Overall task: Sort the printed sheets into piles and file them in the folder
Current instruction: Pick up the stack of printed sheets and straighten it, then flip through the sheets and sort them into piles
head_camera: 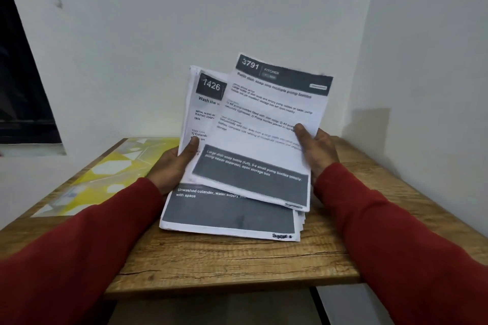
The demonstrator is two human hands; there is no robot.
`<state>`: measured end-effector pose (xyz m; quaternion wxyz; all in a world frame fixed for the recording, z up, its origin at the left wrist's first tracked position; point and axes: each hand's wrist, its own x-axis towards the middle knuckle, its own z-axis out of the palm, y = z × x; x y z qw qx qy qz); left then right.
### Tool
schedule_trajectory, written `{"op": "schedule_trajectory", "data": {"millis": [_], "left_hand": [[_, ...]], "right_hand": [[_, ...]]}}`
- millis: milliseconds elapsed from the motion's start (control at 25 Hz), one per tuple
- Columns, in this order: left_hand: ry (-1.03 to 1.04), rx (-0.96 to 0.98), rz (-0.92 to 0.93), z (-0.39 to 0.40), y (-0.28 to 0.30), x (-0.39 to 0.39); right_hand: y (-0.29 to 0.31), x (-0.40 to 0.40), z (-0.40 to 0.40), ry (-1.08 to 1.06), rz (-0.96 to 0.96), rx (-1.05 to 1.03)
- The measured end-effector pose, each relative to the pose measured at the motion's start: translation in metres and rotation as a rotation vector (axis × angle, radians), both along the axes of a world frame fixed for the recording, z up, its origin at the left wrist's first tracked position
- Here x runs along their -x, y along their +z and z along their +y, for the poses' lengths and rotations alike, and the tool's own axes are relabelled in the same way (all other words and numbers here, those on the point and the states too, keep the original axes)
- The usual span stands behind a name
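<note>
I hold a stack of printed sheets [229,214] raised above the wooden table [237,261], its lower edge near the tabletop. My left hand [174,166] grips the stack's left edge, thumb on the page headed 1426. My right hand [318,152] holds the top sheet [266,134], headed 3791 KITCHEN, by its right edge; it is fanned to the right, away from the stack. A yellow and white folder [105,174] lies flat and closed on the table to the left of my left hand.
The table stands in a corner between white walls [184,21]. A dark window [21,82] is at the far left. Both my arms wear red sleeves [396,245]. Bare wood shows in front of the sheets and at the right.
</note>
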<state>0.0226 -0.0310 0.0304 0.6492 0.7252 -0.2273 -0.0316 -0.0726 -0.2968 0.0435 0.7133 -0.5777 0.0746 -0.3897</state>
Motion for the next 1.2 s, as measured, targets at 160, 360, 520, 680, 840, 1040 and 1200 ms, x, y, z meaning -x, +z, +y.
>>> {"op": "schedule_trajectory", "data": {"millis": [160, 360, 520, 680, 840, 1040, 1200], "left_hand": [[0.069, -0.009, -0.014, 0.023, 0.000, -0.003], [0.107, 0.023, -0.002, 0.033, -0.003, 0.002], [0.100, 0.072, 0.036, 0.032, -0.007, 0.001], [0.093, 0.114, 0.046, 0.031, -0.009, -0.001], [0.115, 0.091, 0.034, 0.031, -0.009, -0.002], [0.116, 0.084, 0.027, 0.031, -0.011, -0.002], [0.113, 0.096, 0.015, 0.026, -0.011, 0.000]], "right_hand": [[0.010, 0.016, -0.030, -0.322, -0.018, -0.049], [0.004, 0.016, -0.048, -0.339, 0.051, -0.074], [0.001, 0.009, -0.046, -0.305, 0.048, -0.032], [-0.002, 0.002, -0.042, -0.222, -0.004, -0.064], [-0.002, -0.001, -0.034, -0.095, -0.066, -0.107], [-0.003, 0.005, -0.025, 0.146, 0.000, -0.148], [-0.010, 0.007, 0.007, 0.401, 0.106, -0.049]]}}
